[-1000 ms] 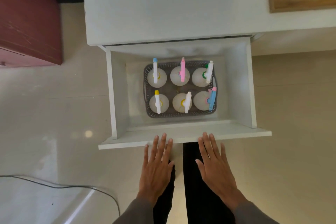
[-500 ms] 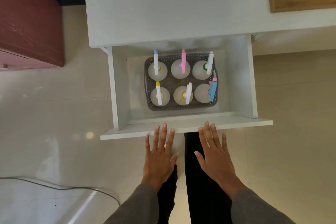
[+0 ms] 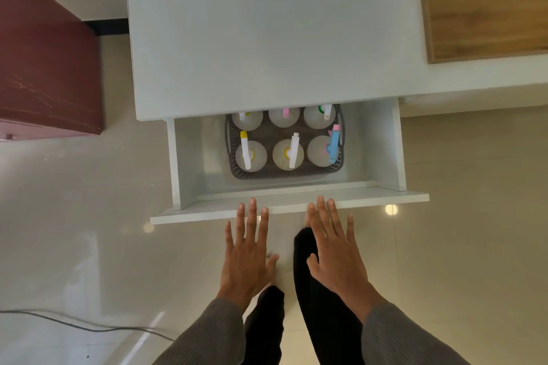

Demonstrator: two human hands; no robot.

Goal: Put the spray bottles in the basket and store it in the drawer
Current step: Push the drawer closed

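Under the white cabinet top (image 3: 272, 32), the drawer (image 3: 290, 204) sits partly pushed in. Its dark basket (image 3: 284, 173) holds six spray bottles (image 3: 250, 155); the far three are half hidden by the cabinet edge. Both hands are flat with fingers spread, holding nothing. The left hand (image 3: 247, 258) and right hand (image 3: 338, 255) have fingertips at the near drawer front.

Matt white drawer (image 3: 290, 205), glossy floor (image 3: 74, 216).
Perforated dark plastic basket (image 3: 284, 175); translucent plastic bottles (image 3: 252, 157); ribbed knit sleeves (image 3: 394, 341).
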